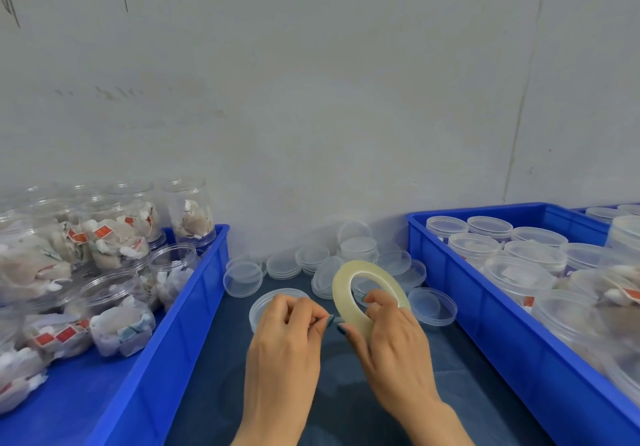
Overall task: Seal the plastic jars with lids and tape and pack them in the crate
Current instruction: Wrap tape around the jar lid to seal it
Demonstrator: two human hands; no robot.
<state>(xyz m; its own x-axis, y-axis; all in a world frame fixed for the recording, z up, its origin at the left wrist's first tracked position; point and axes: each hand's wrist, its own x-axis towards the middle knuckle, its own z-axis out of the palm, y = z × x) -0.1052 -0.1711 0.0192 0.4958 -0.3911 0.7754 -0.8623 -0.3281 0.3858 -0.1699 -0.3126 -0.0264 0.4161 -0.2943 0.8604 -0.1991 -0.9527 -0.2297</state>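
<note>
- Your right hand (391,341) grips the tape roll (342,289). The fingers (381,302) curl through its hole, and the thumb lies against the outer rim at the roll's 7 o'clock edge.
- The roll is a pale, yellowish ring held tilted above the dark blue tabletop (450,376), straight ahead of you at 12 o'clock from your wrists.
- Your left hand (287,334) sits just beside it at 9 o'clock, with its fingers curled in. Thumb and forefinger pinch together right at the roll's rim. Whether they have a loose end of tape between them is too small to tell.
- A round clear jar top (258,310) with its lid on stands on the table under your left knuckles, partly hidden by that hand.
- Loose clear lids (311,258) lie in low stacks and singly along the wall from 11 to 1 o'clock. One more lid lies at 2 o'clock, just beside the right-hand crate.
- At 9 o'clock stands the left blue crate (194,307). In it are open jars (104,237) filled with pale sachets bearing red tags, some upright and some lying on their sides.
- At 3 o'clock stands the right blue crate (485,307), packed with upright lidded jars (519,272) set close together.
- The grey wall (311,99) rises behind the table, with dark handwriting at its upper left.
</note>
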